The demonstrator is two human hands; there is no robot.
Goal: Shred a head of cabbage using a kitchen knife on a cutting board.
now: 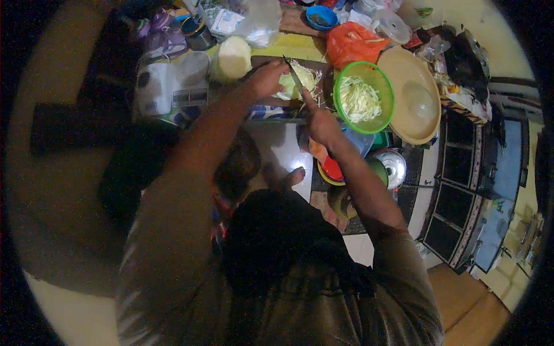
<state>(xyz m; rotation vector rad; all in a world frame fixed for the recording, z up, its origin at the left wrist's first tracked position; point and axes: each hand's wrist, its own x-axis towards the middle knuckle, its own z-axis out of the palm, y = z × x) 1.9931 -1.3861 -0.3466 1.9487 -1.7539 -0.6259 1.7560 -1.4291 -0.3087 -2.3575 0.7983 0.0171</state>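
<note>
My right hand (322,123) grips a kitchen knife (296,78), its index finger stretched along the blade. The blade lies over a pale green piece of cabbage (284,86) on a dark cutting board (268,65). My left hand (270,78) is on the left side of that piece, fingertips close to the blade. Shredded cabbage (309,78) lies on the board right of the knife. More shreds (360,101) fill part of a green plastic basket (391,106) to the right. A large cut cabbage (233,58) stands left of the board.
An orange plastic bag (355,43) and a blue bowl (321,18) sit behind the board. Beyond the basket is a wide beige tray (415,125). At left stand a white container (156,88) and a dark cup (197,36). A metal lid (394,166) lies below, near the floor.
</note>
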